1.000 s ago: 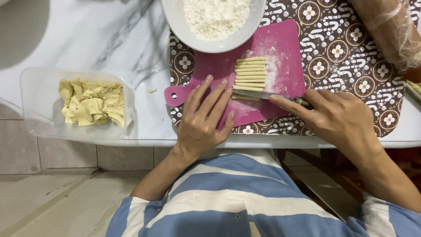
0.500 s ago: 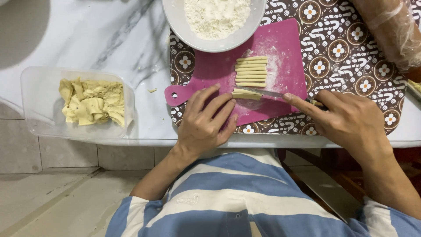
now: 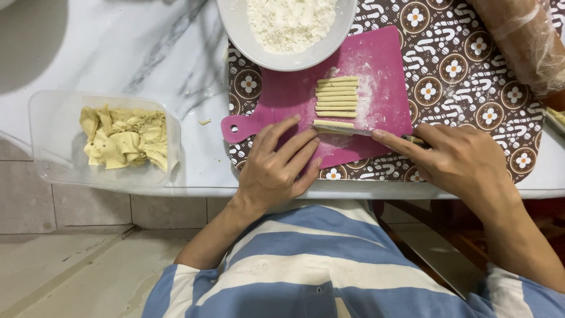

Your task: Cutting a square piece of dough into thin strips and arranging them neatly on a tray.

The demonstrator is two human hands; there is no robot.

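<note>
A magenta cutting board (image 3: pixel 388 65) lies on a brown patterned mat (image 3: pixel 471 65). Several thin strips of pale dough (image 3: pixel 336 96) are lined up on the floured board, with one more strip (image 3: pixel 333 124) set slightly apart below them. My right hand (image 3: pixel 465 159) grips a knife (image 3: pixel 359 131) by its handle, index finger along the blade, which lies against that lower strip. My left hand (image 3: pixel 279 165) rests flat on the board's near part, fingers spread and pointing toward the strips, holding nothing.
A white bowl of flour (image 3: pixel 288 23) stands at the board's far edge. A clear plastic tub (image 3: pixel 41 141) holding crumpled dough sheets (image 3: pixel 123 136) sits at the left on the marble counter (image 3: pixel 118 47). A plastic-wrapped roll (image 3: pixel 524 41) lies at the far right.
The knife has pushed a cut strip up away from the board's near edge toward the row. My left hand slid slightly back toward me; my right hand shifted a little right.
</note>
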